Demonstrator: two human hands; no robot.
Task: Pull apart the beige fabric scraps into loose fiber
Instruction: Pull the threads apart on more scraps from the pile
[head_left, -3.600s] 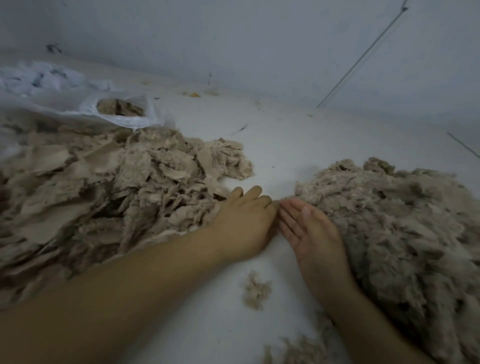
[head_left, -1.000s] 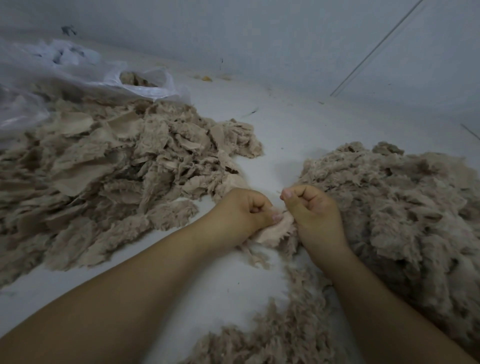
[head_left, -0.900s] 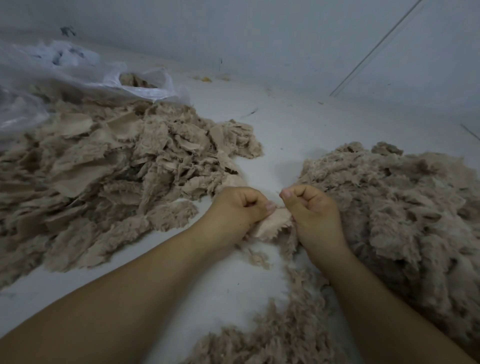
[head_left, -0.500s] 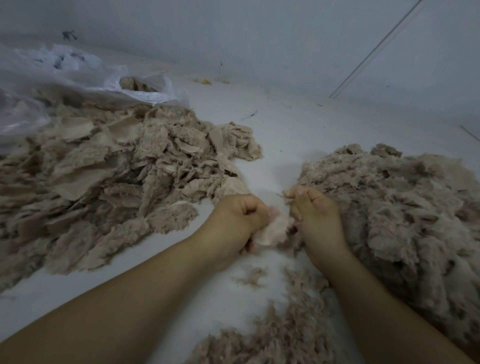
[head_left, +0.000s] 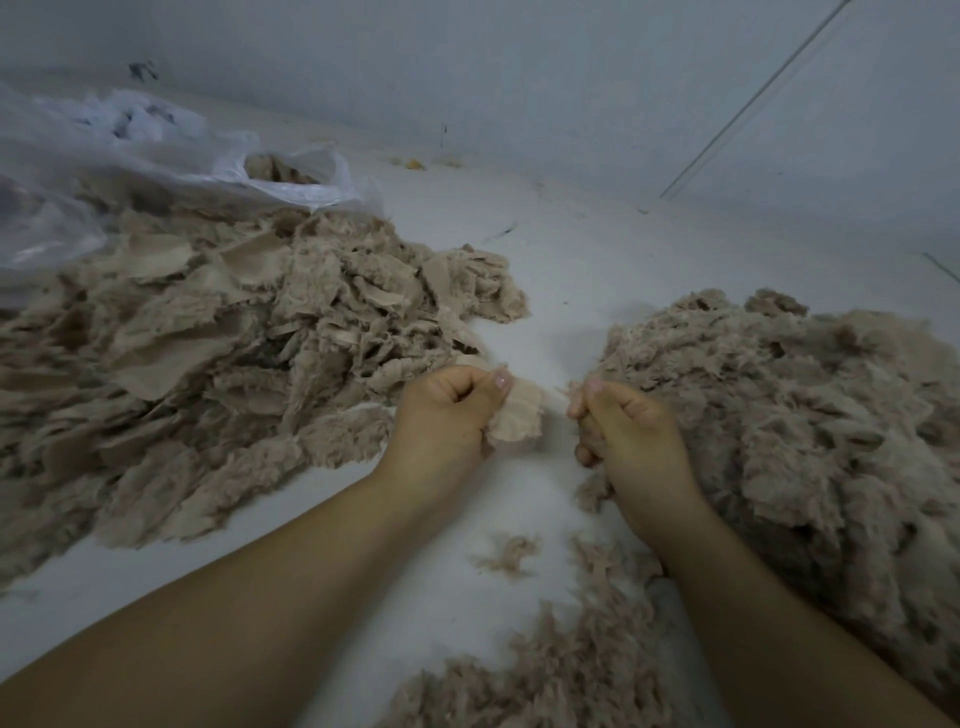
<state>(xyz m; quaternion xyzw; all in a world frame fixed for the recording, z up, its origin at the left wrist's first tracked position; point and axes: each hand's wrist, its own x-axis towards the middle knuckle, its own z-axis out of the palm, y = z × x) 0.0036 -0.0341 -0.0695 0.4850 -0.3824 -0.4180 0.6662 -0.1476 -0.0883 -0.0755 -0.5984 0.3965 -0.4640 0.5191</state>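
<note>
A big heap of beige fabric scraps (head_left: 218, 353) covers the left of the white surface. A heap of loose beige fiber (head_left: 795, 431) lies on the right. Between them, my left hand (head_left: 447, 415) pinches a small pale scrap (head_left: 517, 415) between thumb and curled fingers. My right hand (head_left: 623, 431) is a short gap away, fingers curled on a thin tuft of fiber (head_left: 569, 391) that sticks out by the thumb. The two hands do not touch.
A clear plastic bag (head_left: 156, 156) with more scraps lies at the back left. Small fiber tufts (head_left: 506, 553) and a loose fiber pile (head_left: 545, 670) lie near my forearms. A grey wall (head_left: 519, 78) rises behind the white surface (head_left: 571, 260).
My hands, pressed together on the scrap a second ago, have pulled apart sideways. The scrap stayed in my left hand and a tuft came away with my right.
</note>
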